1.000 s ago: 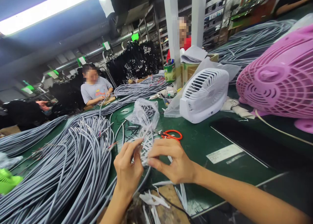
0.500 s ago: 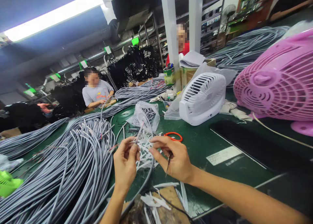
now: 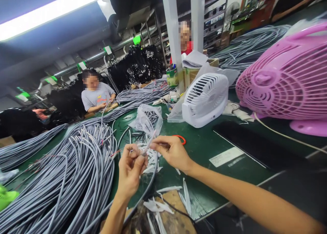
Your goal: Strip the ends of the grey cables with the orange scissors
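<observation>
My left hand (image 3: 130, 167) is closed around the end of a grey cable (image 3: 150, 179) that curves down and back under my wrist. Its stripped tip sticks up between my fingers. My right hand (image 3: 170, 151) pinches that tip (image 3: 150, 143) with thumb and forefinger, just above the left hand. White paper strips (image 3: 153, 159) lie on the green table (image 3: 204, 149) below both hands. Red-handled scissors (image 3: 181, 137) show just behind my right hand.
A big pile of grey cables (image 3: 71, 166) fills the left. A clear bag of small black parts (image 3: 148, 120) lies behind my hands. A white fan (image 3: 205, 99) and a pink fan (image 3: 286, 77) stand on the right. Two other people sit far back.
My right hand has moved up and left from beside the left hand to pinch the cable tip. My left hand has sunk slightly. The view has drifted a little right.
</observation>
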The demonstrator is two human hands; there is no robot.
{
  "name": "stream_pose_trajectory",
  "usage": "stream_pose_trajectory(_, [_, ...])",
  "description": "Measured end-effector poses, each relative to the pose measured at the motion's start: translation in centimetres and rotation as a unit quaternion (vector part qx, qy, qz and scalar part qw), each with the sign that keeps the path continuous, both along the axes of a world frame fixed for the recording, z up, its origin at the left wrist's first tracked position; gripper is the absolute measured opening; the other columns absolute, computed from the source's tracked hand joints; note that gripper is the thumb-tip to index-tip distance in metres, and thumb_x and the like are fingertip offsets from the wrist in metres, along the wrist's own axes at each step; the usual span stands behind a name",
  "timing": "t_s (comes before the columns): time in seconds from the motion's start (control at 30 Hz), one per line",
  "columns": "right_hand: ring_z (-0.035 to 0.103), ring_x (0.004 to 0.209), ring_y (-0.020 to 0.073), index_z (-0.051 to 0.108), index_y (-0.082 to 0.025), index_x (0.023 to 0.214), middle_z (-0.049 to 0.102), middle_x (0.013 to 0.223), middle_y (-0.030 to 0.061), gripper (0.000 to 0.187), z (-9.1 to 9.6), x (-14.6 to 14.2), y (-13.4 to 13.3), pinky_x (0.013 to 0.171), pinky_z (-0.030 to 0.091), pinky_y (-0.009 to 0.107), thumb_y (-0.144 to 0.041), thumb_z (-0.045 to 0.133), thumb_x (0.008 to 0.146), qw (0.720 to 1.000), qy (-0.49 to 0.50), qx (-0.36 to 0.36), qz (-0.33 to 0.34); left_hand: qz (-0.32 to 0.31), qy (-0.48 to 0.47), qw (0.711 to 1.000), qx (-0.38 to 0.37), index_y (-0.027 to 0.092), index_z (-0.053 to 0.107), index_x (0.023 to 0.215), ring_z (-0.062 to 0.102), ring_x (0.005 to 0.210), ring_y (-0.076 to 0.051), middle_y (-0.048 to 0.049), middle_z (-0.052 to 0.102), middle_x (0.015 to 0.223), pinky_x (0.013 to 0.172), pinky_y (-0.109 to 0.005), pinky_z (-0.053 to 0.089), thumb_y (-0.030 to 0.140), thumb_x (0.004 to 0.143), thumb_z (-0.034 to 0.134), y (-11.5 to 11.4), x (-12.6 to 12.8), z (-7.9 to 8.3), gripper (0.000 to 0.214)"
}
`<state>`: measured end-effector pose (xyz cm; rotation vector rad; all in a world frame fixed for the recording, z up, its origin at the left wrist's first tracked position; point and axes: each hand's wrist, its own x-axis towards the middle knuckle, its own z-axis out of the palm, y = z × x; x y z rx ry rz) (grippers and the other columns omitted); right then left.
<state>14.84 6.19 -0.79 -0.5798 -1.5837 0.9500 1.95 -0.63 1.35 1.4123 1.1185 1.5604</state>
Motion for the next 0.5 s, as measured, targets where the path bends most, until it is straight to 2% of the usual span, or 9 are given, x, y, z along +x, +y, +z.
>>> stream_pose_trajectory(0.07, [0.05,0.048,0.0111,0.064,-0.014,0.063,0.059,0.055,0.0016,0.021,0.1,0.1,0.8,0.045,0.038,0.021,-0.031,0.057,0.073,0.999,0.021,-0.046,0.006,0.031,0.041,0.999,0.005,0.022,0.049,0.09,0.049,0.048,-0.006,0.0068,0.052,0.057,0.047,-0.014,0.04,0.033,0.073,0.066,-0.2,0.1,0.0,0.026])
stream_pose_trajectory(0.13, [0.051,0.05,0.0112,0.062,-0.014,0.062,0.059,0.057,0.0016,0.021,0.3,0.5,1.5,0.047,0.04,0.021,-0.033,0.058,0.072,0.996,0.052,-0.071,-0.021,0.058,0.111,0.992,0.026,0.022,0.049,0.097,0.052,0.049,-0.007,0.0056,0.058,0.06,0.05,-0.016,0.043,0.028,0.074,0.065,-0.4,0.0,0.1,0.029])
stream_pose_trajectory(0.23, [0.048,0.05,0.0102,0.059,-0.016,0.066,0.056,0.058,0.0,0.021,1.0,1.5,2.0,0.046,0.038,0.021,-0.034,0.056,0.074,0.981,0.116,-0.061,-0.139,0.101,0.2,0.973,0.05,0.019,0.055,0.095,0.058,0.049,-0.01,0.0016,0.067,0.066,0.052,-0.02,0.048,0.022,0.074,0.063,-0.5,-0.2,0.5,0.024])
stream_pose_trajectory(0.3, [0.043,0.047,0.0091,0.057,-0.017,0.071,0.049,0.054,-0.0031,0.017,1.3,2.1,1.7,0.044,0.035,0.02,-0.034,0.055,0.076,0.966,0.139,-0.014,-0.217,0.124,0.229,0.964,0.057,0.017,0.062,0.087,0.061,0.05,-0.012,-0.0012,0.069,0.067,0.051,-0.022,0.051,0.022,0.075,0.062,-0.5,-0.4,0.8,0.014])
stream_pose_trajectory(0.37, [0.039,0.046,0.0088,0.054,-0.019,0.083,0.042,0.054,-0.0062,0.018,1.4,2.5,0.9,0.044,0.033,0.02,-0.034,0.06,0.075,0.956,0.117,0.058,-0.263,0.154,0.26,0.949,0.092,0.017,0.066,0.079,0.063,0.054,-0.014,-0.0023,0.07,0.068,0.052,-0.022,0.052,0.021,0.074,0.063,-0.5,-0.7,0.9,0.007])
stream_pose_trajectory(0.43, [0.042,0.048,0.01,0.049,-0.021,0.093,0.045,0.059,-0.0053,0.026,1.3,2.5,0.1,0.046,0.033,0.022,-0.036,0.061,0.076,0.941,0.073,0.155,-0.291,0.192,0.307,0.919,0.157,0.018,0.069,0.076,0.064,0.06,-0.014,-0.0015,0.069,0.068,0.056,-0.023,0.052,0.017,0.072,0.065,-0.6,-0.8,0.9,0.005])
stream_pose_trajectory(0.5, [0.046,0.052,0.0117,0.047,-0.021,0.091,0.053,0.063,-0.002,0.016,1.0,2.3,-0.7,0.051,0.033,0.025,-0.033,0.054,0.084,0.911,0.003,0.27,-0.312,0.223,0.36,0.879,0.221,0.02,0.069,0.076,0.063,0.062,-0.013,-0.0002,0.067,0.068,0.059,-0.022,0.052,0.011,0.072,0.064,-0.8,-0.7,0.9,0.011])
